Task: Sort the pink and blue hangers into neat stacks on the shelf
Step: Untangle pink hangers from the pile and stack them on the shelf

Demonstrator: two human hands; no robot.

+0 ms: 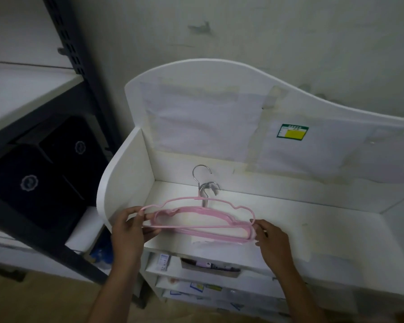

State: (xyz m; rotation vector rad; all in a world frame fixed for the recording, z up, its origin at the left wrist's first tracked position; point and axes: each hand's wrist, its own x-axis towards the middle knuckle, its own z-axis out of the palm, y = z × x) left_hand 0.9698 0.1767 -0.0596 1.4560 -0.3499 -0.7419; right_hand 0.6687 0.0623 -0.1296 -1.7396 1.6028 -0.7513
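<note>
A stack of pink hangers [203,234] lies flat on the white shelf [289,220], their metal hooks [208,187] bunched toward the back wall. One more pink hanger [196,200] hovers just above the stack, its hook raised. My left hand [131,229] pinches this hanger's left end between thumb and fingers. My right hand [269,236] holds the right end, fingers curled at the stack's right edge. No blue hanger is in view.
The shelf has a raised left side panel [124,183] and a tall curved back board [219,108] with taped sheets and a green-yellow label [292,131]. Lower shelves [196,269] hold small items. A dark metal rack [44,194] with black boxes stands to the left.
</note>
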